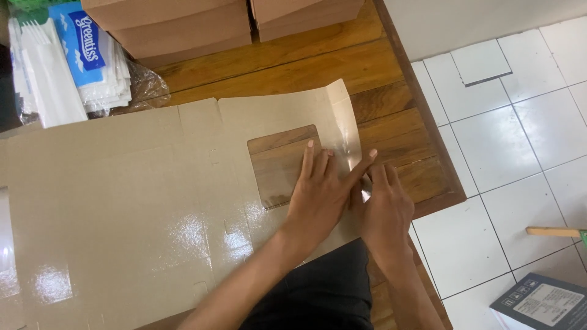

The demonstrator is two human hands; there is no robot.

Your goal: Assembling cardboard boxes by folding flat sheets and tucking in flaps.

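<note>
You have a flat, unfolded brown cardboard box blank (153,201) lying glossy side up on the wooden table, its square window (clear film) near the right edge.

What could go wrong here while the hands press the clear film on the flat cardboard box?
The clear film reaches past the window toward the table edge; it may shift or crease under the left hand. The right hand works by that edge, so the flat cardboard might slide off.

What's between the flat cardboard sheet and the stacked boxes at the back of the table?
Bare wooden table in the head view. The cardboard sheet ends short of the stacked boxes; only a crumpled plastic bag edges in from the left.
</note>
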